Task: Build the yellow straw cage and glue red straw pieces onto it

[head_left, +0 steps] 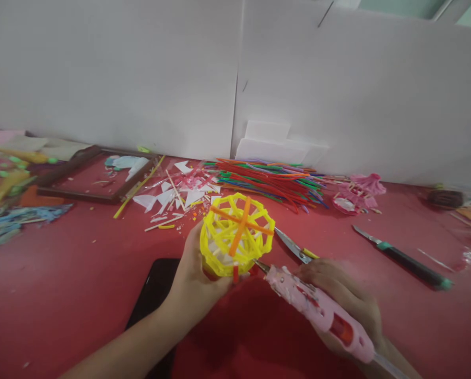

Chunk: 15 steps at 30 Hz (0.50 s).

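A round yellow lattice piece (214, 247) with two crossed orange strips (242, 227) on its top is held up over the table's middle. My left hand (198, 271) is wrapped round its lower left side. A short red strip (236, 273) hangs at its near edge. In my right hand (342, 295) is a pink glue gun (314, 305), a clear glue stick coming out of its back end. The gun's metal nozzle points at the lower right rim of the lattice, touching or very close to it. The fingertips of my left hand are partly hidden.
Behind lie a bundle of coloured sticks (275, 181), white paper scraps (164, 197) and a brown frame (77, 197). Scissors (291, 246) lie just right of the lattice, a craft knife (409, 263) farther right. A dark phone-like object (156, 287) sits under my left wrist.
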Each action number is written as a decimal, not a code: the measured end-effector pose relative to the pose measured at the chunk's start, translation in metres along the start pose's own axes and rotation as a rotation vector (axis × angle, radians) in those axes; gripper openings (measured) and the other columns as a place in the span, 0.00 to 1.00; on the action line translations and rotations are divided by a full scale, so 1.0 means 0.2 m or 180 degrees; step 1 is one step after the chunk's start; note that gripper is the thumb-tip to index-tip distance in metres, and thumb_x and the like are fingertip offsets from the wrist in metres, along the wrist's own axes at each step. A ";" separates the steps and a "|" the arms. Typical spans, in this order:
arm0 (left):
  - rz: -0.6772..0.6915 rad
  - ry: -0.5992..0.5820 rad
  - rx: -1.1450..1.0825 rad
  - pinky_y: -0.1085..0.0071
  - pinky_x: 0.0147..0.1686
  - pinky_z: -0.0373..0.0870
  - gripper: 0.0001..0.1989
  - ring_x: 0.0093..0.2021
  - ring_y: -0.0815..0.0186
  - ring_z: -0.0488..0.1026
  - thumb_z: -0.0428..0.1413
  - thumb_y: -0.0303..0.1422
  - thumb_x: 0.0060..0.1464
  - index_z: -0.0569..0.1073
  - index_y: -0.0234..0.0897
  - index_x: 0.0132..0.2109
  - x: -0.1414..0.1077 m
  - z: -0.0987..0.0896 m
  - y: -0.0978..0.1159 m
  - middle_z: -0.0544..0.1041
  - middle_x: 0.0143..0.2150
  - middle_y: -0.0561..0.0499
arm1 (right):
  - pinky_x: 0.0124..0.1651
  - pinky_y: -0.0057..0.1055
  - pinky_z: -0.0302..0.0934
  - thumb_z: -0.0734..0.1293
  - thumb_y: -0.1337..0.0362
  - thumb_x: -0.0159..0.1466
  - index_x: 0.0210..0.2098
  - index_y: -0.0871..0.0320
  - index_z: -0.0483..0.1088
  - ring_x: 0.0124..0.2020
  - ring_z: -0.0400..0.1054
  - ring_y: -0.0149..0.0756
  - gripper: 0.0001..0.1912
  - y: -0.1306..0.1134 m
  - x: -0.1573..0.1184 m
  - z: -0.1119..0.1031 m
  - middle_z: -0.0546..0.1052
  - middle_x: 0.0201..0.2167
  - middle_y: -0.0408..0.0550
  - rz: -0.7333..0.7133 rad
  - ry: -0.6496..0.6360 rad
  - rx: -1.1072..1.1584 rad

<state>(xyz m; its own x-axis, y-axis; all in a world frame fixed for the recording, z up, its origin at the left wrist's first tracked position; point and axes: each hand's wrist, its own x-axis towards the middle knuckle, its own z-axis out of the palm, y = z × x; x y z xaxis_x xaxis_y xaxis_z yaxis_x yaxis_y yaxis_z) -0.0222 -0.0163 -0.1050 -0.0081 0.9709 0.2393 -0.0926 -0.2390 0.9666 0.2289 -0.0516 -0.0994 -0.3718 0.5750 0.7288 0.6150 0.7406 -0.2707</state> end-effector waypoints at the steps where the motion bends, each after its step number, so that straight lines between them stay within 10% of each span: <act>1: 0.0007 -0.0005 0.0003 0.62 0.38 0.82 0.39 0.48 0.54 0.79 0.67 0.25 0.40 0.60 0.45 0.59 0.00 0.00 0.00 0.74 0.54 0.46 | 0.43 0.39 0.70 0.64 0.68 0.65 0.42 0.60 0.72 0.37 0.75 0.40 0.07 0.00 0.00 0.00 0.79 0.34 0.51 0.0025 0.0007 -0.0043; 15: -0.0092 0.0066 0.0151 0.59 0.43 0.80 0.40 0.49 0.53 0.78 0.67 0.25 0.39 0.60 0.44 0.59 0.00 0.00 0.02 0.75 0.53 0.45 | 0.35 0.39 0.69 0.63 0.72 0.61 0.37 0.58 0.70 0.32 0.71 0.40 0.07 -0.01 0.04 0.00 0.76 0.31 0.51 -0.0008 -0.0083 0.0169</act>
<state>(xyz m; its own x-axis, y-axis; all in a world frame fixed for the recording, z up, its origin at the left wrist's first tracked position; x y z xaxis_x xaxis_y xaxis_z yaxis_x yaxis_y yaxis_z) -0.0217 -0.0168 -0.1001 -0.0269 0.9774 0.2097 -0.0458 -0.2107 0.9765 0.2242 -0.0492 -0.0935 -0.3916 0.5815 0.7131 0.5765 0.7591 -0.3025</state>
